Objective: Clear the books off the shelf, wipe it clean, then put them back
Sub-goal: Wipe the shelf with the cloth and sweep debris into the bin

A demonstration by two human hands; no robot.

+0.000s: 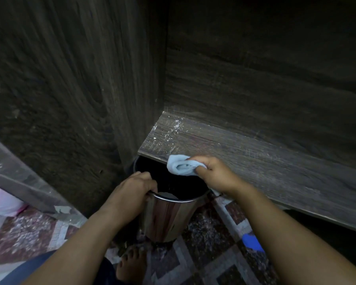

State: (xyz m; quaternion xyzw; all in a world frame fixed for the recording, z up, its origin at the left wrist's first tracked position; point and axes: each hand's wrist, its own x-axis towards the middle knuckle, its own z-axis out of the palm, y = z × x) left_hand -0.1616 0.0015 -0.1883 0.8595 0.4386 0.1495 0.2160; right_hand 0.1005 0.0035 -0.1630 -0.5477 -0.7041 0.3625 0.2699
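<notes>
Now right grip (pixel 212 171) pinches cloth (pixel 180 166) at shelf (pixel 255 157) edge; left grip (pixel 136 186) clutches bin (pixel 169 219) rim.

Shelf (pixel 255 161): one dark grey-brown wood-grain board, set in a cabinet of the same finish. Surface holds white specks (pixel 173 128), scattered thickest near the left rear corner. One light blue cloth (pixel 181 165), bunched, at the front edge, partly overhanging. Floor (pixel 210 264): patterned tile in maroon, grey and dark speckled squares. On or over it: one steel bin (pixel 164 219), below the shelf's left front corner, contact of its base with the tile unclear; one bare foot (pixel 130 262); one blue object (pixel 252 242), blurred; one pink-and-white bag (pixel 2 202), far left.
</notes>
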